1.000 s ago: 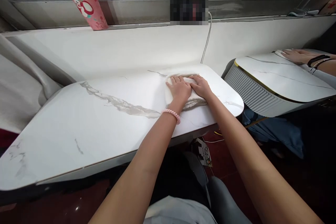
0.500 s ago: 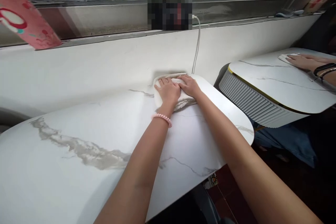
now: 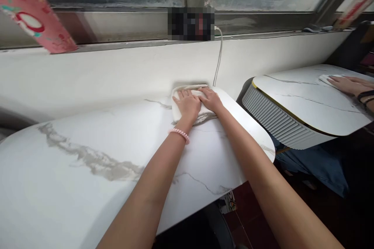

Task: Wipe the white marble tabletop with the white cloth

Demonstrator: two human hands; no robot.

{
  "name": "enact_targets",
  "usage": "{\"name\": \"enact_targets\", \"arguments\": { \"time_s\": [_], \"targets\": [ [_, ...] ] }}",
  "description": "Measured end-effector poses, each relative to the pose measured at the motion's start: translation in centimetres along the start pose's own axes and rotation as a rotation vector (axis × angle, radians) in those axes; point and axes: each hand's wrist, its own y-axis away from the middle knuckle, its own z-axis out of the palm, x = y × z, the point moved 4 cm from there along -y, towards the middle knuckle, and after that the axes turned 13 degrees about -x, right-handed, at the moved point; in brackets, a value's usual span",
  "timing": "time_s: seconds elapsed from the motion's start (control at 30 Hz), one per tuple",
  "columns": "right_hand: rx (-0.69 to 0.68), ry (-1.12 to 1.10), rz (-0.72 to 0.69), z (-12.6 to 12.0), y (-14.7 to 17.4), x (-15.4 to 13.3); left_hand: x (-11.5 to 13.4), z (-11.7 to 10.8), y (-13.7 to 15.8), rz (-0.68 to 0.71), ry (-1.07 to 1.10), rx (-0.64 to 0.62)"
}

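My left hand (image 3: 187, 106) lies flat with its fingers spread on a folded white cloth (image 3: 205, 118). A pink coiled band (image 3: 179, 134) circles my left wrist. My right hand (image 3: 210, 100) rests on the cloth's right part, close beside the left hand, with its fingers stretched forward. Beneath the cloth is a white marble-patterned tabletop (image 3: 117, 140), and the cloth sits near its far edge by the wall. Both palms hide much of the cloth.
A second marble-patterned table (image 3: 309, 93) with a ribbed side stands to the right. There another person's hand (image 3: 344, 83) rests on a white cloth. A pixelated object (image 3: 191, 23) on the window ledge has a white cable (image 3: 219, 58). A pink box (image 3: 55, 27) leans at left.
The view has shifted slightly, so the ledge and far table sit lower. My hands and the cloth keep about the same place on the tabletop. The other person's hand appears farther right.
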Motion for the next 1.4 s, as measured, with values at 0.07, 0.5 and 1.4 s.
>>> {"name": "enact_targets", "arguments": {
  "time_s": [0.07,0.5,1.4],
  "targets": [
    [0.015,0.01,-0.02,0.0,1.2,0.1,0.3,0.1,1.3,0.008,-0.009,-0.008],
    [-0.059,0.143,-0.12,-1.6,12.6,0.7,2.8,1.2,12.3,0.092,0.079,-0.218],
    [-0.135,0.312,0.029,-6.6,15.1,5.9,9.9,3.2,13.7,0.364,-0.014,-0.177]
  ]
}}
